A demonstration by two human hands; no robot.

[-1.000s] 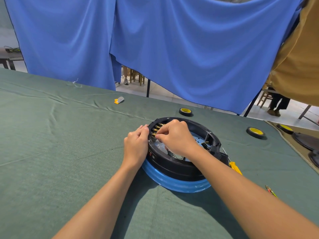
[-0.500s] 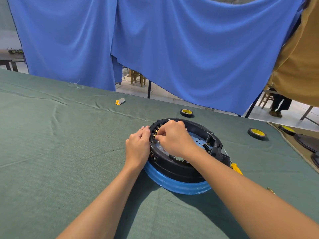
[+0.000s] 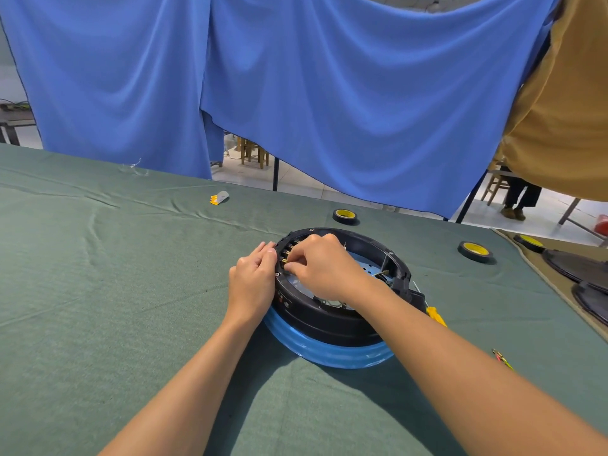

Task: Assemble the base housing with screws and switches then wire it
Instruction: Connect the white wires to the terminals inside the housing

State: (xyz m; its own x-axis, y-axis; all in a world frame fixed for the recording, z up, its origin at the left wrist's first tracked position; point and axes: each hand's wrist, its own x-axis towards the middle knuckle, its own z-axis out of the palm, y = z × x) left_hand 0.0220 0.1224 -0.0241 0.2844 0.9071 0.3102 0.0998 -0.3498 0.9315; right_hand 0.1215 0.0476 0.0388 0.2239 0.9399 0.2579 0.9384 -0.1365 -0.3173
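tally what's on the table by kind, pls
Tape rolls: 3
Housing: 1
Black discs: 2, partly cropped
Screwdriver: 1
Yellow-grey scrap: 1
Clear scrap: 1
Wire bit: 1
Total: 10

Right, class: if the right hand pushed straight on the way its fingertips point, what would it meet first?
The row of brass pins on the black housing's inner wall; the right hand seems to pinch one. Behind that wall lie the left hand's fingers.
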